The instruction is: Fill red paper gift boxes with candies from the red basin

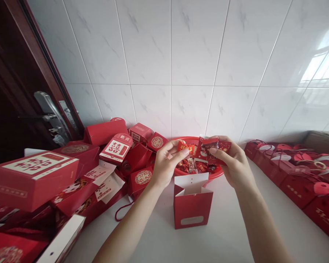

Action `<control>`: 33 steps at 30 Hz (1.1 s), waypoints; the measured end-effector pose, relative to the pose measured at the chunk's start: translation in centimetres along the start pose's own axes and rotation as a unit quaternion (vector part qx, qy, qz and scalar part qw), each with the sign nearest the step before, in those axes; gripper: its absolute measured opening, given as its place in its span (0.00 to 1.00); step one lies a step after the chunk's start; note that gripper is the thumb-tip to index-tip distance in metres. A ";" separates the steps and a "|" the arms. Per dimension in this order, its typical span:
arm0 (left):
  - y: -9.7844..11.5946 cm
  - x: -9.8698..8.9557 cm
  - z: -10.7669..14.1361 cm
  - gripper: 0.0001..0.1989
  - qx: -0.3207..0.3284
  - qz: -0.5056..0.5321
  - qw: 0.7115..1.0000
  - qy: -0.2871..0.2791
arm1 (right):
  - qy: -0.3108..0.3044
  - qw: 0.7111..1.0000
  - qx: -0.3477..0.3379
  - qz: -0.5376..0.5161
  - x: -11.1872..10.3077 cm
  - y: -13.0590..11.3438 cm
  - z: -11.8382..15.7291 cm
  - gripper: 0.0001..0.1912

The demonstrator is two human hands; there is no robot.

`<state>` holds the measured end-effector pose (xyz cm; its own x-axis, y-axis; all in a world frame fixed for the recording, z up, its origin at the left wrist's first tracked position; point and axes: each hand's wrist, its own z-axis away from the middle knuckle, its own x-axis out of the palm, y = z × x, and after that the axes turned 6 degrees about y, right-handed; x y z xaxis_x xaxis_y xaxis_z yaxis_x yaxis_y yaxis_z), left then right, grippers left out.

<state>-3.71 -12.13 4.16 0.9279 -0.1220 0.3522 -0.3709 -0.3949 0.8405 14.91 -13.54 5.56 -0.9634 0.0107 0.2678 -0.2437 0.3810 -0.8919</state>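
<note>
Between thumb and fingers, my left hand (pixel 167 160) pinches a small red candy packet with gold lettering (pixel 187 149). My right hand (pixel 234 159) is closed on several red candy packets (pixel 211 147), some dark, fanned out together. Both hands are raised over a red plastic basket (pixel 218 174), which holds more wrapped candies (pixel 193 166). Nearer to me stands an upright red gift box (pixel 193 208), its top open and white inside, with a pale oval window low on the front. Neither hand touches this box.
To the left lies a heap of red gift boxes (pixel 117 148), some tipped over, with a red cord (pixel 122 212) trailing from it. Red bags with rope handles (pixel 290 179) line the right side. A white tiled wall (pixel 192 62) rises behind, and a dark door (pixel 30 73) is at left.
</note>
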 end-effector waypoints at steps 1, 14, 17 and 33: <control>0.0 0.0 0.0 0.14 -0.004 0.006 1.000 0.002 | 0.003 1.000 -0.001 -0.003 -0.1 -0.2 -0.1 0.17; -0.6 -0.1 0.0 0.18 0.034 -0.035 0.999 -0.006 | -0.062 0.989 0.120 -0.056 -0.4 -0.7 -0.3 0.11; -0.4 0.0 0.1 0.18 0.066 -0.063 0.996 0.010 | -0.055 0.985 0.145 -0.070 -0.1 -0.4 -0.3 0.12; 3.4 -2.1 0.8 0.11 0.026 -0.332 0.929 -0.160 | -0.087 0.991 0.101 -0.013 -2.5 -1.8 -0.7 0.09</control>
<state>-6.90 -13.96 5.98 0.9183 -0.0959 -0.3840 0.2819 -0.5225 0.8047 17.80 -13.62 6.72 -0.9571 -0.1631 0.2395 -0.2683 0.1870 -0.9450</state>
